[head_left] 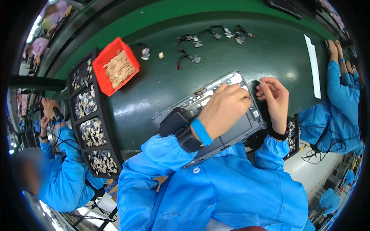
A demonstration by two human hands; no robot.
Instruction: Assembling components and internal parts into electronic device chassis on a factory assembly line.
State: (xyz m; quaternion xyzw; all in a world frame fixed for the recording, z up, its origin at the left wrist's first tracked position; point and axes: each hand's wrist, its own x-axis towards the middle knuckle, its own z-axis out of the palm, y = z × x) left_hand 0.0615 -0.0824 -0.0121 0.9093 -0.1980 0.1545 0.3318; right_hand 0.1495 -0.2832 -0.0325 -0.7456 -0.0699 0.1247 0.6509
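Observation:
A grey, flat device housing, like an opened laptop or tablet shell, lies slanted on the dark green table close to my body. Small parts and silvery pieces line its far edge. My left hand reaches over the housing, its fingers curled together at the far right corner; whatever they pinch is hidden. Just beyond the right edge is my right hand, raised, with thumb and fingers bent towards each other. Anything between those fingertips is too small to make out. A blue band and a black device sit on my left wrist.
At the left, a red bin of tan pieces adjoins a black compartment tray of small parts. Several small cable assemblies lie along the far side. A white strip rests at the right. Co-workers in blue sit on both sides.

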